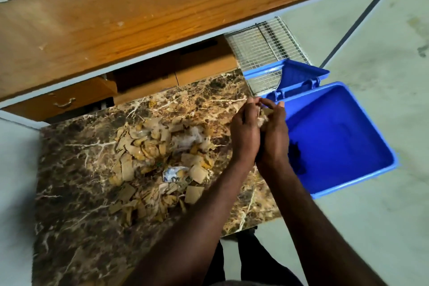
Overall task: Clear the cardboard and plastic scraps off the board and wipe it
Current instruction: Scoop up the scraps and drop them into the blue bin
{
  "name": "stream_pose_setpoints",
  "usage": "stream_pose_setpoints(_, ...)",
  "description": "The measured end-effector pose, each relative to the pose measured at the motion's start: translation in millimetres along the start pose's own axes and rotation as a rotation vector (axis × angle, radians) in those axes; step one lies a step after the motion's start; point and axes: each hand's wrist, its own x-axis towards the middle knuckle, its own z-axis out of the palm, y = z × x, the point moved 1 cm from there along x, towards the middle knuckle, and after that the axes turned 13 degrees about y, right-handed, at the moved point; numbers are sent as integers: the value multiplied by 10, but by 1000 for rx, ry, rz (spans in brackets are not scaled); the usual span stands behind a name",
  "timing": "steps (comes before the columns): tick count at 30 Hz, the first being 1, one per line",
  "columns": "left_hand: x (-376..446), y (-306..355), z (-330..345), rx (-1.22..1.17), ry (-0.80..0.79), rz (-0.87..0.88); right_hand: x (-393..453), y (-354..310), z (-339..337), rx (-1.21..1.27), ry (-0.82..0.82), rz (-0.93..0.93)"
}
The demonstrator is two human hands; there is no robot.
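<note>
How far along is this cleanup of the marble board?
Early. The blue bin stands open beside the board with something dark already inside. Both hands, left hand and right hand, are cupped together around a small bunch of scraps at the board's edge by the bin. A large scrap pile remains; wiping hasn't started.

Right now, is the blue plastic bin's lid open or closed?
Open. The blue plastic bin shows its bare inside, and its hinged blue lid is flipped back behind the rim.

Cardboard scraps (148, 146) heaped mid-board (69, 193)
</note>
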Motion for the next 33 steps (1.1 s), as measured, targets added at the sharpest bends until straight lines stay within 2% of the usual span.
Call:
stream_pose_setpoints(4,-78,-166,614,-133,-134,-240,478,-83,-466,250,166,202)
stream_pose_setpoints(8,-206,-414,1209,-285,-219,-514,870,-240,-950,395,163,191)
stream_pose_setpoints(11,-323,-574,1502,-210,-254,-596,1178,-185,-1287,379,215,174)
stream_pose_setpoints(15,-402,-874,1811,-112,-407,-547,1505,-53,-1680,397,383,279)
stream_pose_setpoints(18,-455,-1028,1966,-54,-402,-563,1655,-1,-1912,335,512,324)
stream_pose_setpoints(22,-504,-1233,2132,189,-323,-502,1813,59,-2121,226,568,335)
stream_pose_setpoints(25,-528,-1289,2245,243,-312,-478,1908,92,-2216,200,628,411)
stream_pose_setpoints(29,-532,-1257,2296,285,-315,-606,1986,101,-2294,208,625,480)
stream_pose_setpoints(33,-492,-1286,2266,284,-346,-658,2008,95,-2314,132,631,504)
